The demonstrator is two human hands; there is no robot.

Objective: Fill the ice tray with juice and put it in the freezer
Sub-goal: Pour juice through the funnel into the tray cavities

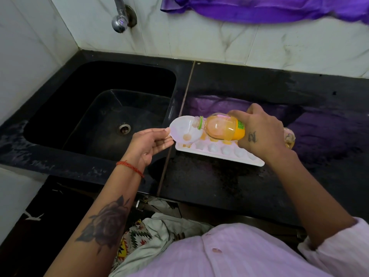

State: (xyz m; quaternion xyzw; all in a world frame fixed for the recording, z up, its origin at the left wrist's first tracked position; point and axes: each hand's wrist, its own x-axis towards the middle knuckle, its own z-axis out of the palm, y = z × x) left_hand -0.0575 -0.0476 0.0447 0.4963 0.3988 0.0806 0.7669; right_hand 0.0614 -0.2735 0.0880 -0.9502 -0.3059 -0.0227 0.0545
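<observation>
The right hand (259, 132) grasps the juice bottle (221, 127), tipped over the ice tray (223, 153) on the counter (209, 186) right of the sink (99, 108). The left hand (148, 142) pinches a white scoop (184, 127) under the bottle mouth. Better to pour slowly and keep the scoop level, so each cell fills without spilling.

The right hand (259, 132) covers the juice bottle's (221, 127) base and the ice tray's (219, 150) far right cells. The bottle and white bowl (184, 128) hide the tray's back row. The bottle label's print is too small to read. The purple cloth (269, 9) and tap (119, 19) run off the top edge.
</observation>
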